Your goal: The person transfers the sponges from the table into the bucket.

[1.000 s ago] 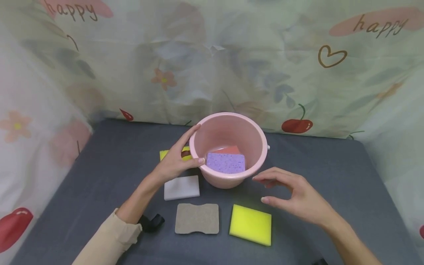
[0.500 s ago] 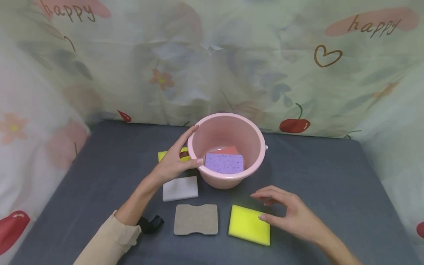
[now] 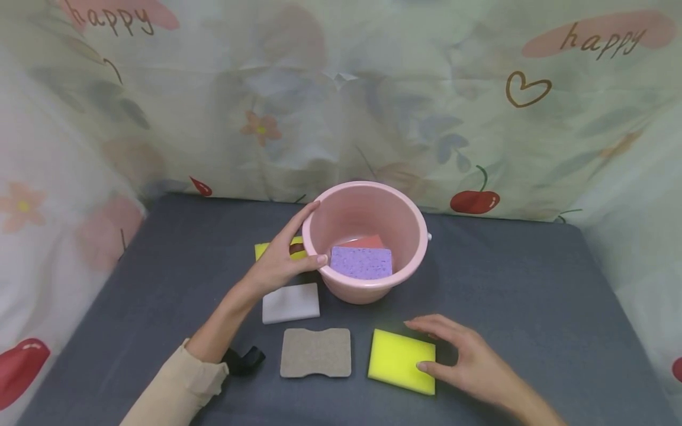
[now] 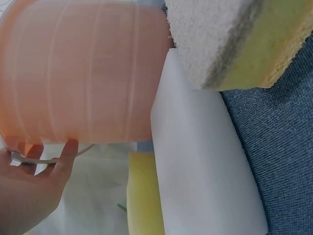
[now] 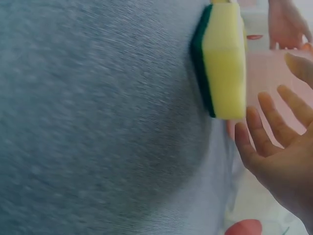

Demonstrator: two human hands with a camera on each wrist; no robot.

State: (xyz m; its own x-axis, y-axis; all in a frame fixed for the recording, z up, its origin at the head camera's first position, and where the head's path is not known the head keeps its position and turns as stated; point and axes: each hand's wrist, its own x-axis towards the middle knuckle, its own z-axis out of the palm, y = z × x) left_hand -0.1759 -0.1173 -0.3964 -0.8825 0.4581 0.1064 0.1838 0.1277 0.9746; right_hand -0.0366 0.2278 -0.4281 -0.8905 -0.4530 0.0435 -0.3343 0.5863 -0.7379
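Note:
A pink bucket (image 3: pixel 356 294) stands near the middle of the table. My left hand (image 3: pixel 276 260) grips its left rim, thumb over the edge and fingers along the outside. Inside the bucket lie a purple speckled sponge (image 3: pixel 361 263) and a red piece (image 3: pixel 369 241) partly hidden under it. My right hand (image 3: pixel 466 358) hovers with spread, relaxed fingers over the right side of a yellow sponge (image 3: pixel 398 362), holding nothing. In the right wrist view this sponge (image 5: pixel 226 63) shows a dark green underside, and the fingertips are close beside it.
Left of the yellow sponge lies a grey sponge (image 3: pixel 316 353) with notched long sides. A white sponge (image 3: pixel 290 303) sits in front of the bucket's left side. Another yellow sponge (image 3: pixel 261 249) is partly covered by my left hand. A patterned curtain (image 3: pixel 341 118) hangs behind the table.
My right hand has come down and toward me from beside the bucket's rim to the yellow sponge. The left hand stays on the bucket; the sponges have not moved.

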